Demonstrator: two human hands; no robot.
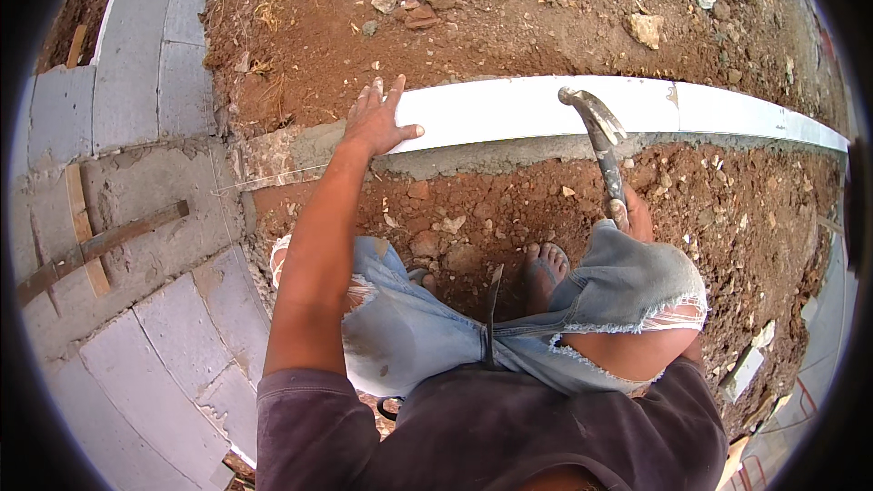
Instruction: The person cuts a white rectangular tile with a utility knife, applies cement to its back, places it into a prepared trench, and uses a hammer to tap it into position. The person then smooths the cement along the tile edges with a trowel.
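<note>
My left hand (380,123) lies with fingers apart on the left end of a white slab strip (500,114), which rests along a bed of grey mortar (464,160). My right hand (634,209) is closed on the handle of a claw hammer (600,136), whose head is over the strip. A thin string (273,177) runs near the strip's left end. A dark curved tool (491,305) hangs between my bent knees.
Grey paving slabs (164,355) and a mortared area (164,177) with wooden battens (127,235) lie to the left. Rubble and red soil (546,9) are beyond the strip. My sandalled feet (546,264) stand on soil, and paving edges and debris (747,373) are at the right.
</note>
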